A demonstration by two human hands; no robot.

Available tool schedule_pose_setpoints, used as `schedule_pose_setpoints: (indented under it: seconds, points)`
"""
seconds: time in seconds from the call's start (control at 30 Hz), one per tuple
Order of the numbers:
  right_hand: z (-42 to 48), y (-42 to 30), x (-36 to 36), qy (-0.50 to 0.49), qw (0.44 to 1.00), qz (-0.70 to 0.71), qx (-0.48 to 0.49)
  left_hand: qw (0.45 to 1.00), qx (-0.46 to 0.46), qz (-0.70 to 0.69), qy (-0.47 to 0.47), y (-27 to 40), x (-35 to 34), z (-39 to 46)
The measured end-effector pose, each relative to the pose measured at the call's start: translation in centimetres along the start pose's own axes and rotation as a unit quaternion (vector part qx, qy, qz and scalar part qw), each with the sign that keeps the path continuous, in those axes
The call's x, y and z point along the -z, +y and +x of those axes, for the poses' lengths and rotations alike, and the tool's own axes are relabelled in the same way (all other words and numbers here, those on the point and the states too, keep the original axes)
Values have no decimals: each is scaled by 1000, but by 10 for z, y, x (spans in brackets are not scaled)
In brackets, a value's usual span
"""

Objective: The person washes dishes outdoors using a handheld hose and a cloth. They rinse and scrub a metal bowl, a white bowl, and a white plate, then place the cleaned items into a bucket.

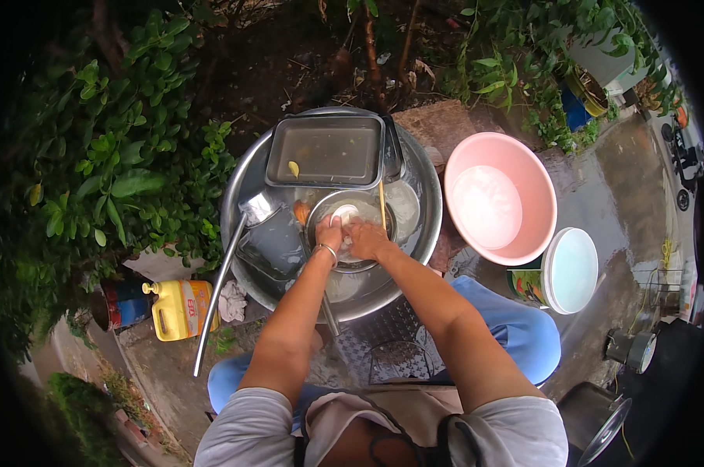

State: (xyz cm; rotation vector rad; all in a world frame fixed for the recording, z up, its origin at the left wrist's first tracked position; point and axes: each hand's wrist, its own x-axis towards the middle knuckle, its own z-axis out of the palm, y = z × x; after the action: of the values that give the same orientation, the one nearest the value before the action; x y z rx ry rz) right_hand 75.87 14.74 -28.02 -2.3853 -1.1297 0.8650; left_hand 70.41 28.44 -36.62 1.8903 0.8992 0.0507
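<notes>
A wide metal basin with water stands before me. In it, both hands reach into a smaller round metal bowl. My left hand grips the rim of a small white dish. My right hand is beside it, fingers bent down; whether it holds anything is hidden. A wooden chopstick leans near my right hand. A rectangular metal tray with water and a yellow leaf lies across the basin's far side. Long metal handles stick out over the near left rim.
A pink plastic tub and a white bucket of water stand at right. A yellow jug and a crumpled cloth lie at left. Leafy bushes border the left. Metal pots stand at lower right.
</notes>
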Motion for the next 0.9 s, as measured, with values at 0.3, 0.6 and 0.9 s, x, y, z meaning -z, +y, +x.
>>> schedule_pose_setpoints:
  seconds: [0.3, 0.6, 0.9]
  points:
    - [-33, -12, 18, 161, 981, 108, -30, 964, 33, -263, 23, 89, 67, -63]
    - [1, 20, -10, 260, 902, 337, -77, 963, -247, 99, -33, 94, 60, -81]
    - [3, 30, -3, 219, 967, 72, 108, 964, -160, 212, -10, 69, 61, -61]
